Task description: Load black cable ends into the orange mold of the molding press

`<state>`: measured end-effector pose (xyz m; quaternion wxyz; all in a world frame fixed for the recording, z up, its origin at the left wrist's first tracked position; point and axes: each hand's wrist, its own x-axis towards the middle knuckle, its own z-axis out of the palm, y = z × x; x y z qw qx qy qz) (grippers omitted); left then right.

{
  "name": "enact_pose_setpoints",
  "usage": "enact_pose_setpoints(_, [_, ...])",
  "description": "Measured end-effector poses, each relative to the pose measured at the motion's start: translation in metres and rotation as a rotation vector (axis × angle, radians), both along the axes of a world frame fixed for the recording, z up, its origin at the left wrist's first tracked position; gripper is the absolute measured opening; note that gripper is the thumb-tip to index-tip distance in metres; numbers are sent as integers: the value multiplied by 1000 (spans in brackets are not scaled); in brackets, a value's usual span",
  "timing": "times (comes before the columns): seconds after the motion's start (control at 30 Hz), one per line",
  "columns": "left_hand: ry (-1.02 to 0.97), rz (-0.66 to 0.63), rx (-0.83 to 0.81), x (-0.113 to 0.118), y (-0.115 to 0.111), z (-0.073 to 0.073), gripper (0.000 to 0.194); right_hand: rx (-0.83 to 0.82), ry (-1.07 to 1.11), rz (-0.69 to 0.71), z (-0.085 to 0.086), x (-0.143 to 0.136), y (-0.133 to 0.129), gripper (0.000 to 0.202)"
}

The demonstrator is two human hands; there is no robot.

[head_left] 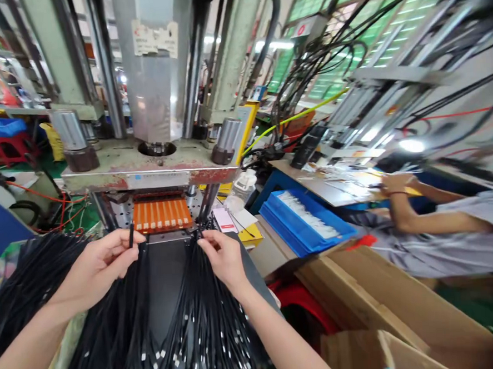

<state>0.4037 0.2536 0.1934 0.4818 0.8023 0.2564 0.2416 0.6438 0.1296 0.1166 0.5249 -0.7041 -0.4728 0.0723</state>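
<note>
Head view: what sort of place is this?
Likely a factory floor: a tall press machine stands in front, bundles of black cables lie on the bench under both hands, and a co-worker works alongside.

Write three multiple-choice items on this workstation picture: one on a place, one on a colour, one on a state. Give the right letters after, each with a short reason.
1. Where does the orange mould plate sit?
A. under the press's metal platen
B. inside the blue tray
C. on the cardboard box

2. What colour are the cables spread over the bench?
A. yellow
B. black
C. white

3. What is the left hand doing?
A. lying flat and open on the bench
B. pinching one black cable end between its fingertips
C. gripping the blue tray

Answers:
1. A, the plate lies directly below the worn platen and beyond both hands.
2. B, the bundles are black with small pale tags lower down.
3. B, the thumb and fingers close on a short black cable end held upright, while the right hand fingers the cable bunch beside it.
</note>
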Motion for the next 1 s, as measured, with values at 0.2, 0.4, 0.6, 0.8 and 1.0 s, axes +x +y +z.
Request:
enact_pose_setpoints(0.2, [72,-287,-170,59,-14,22,36,273,556,297,46,-43,7,24])
enact_pose_setpoints(0.4, [-39,-270,-244,81,-7,26,32,308,632,448,45,-52,21,32])
enact_pose_setpoints(0.6, [-232,-50,-50,78,18,35,26,3,-13,612,12,-62,19,21])
enact_pose_setpoints(0.8, [-472,219,628,74,36,55,14,-54,-112,528,0,-52,76,12])
enact_pose_setpoints(1.0, [-539,245,836,58,55,17,23,-39,133,393,5,-31,171,16])
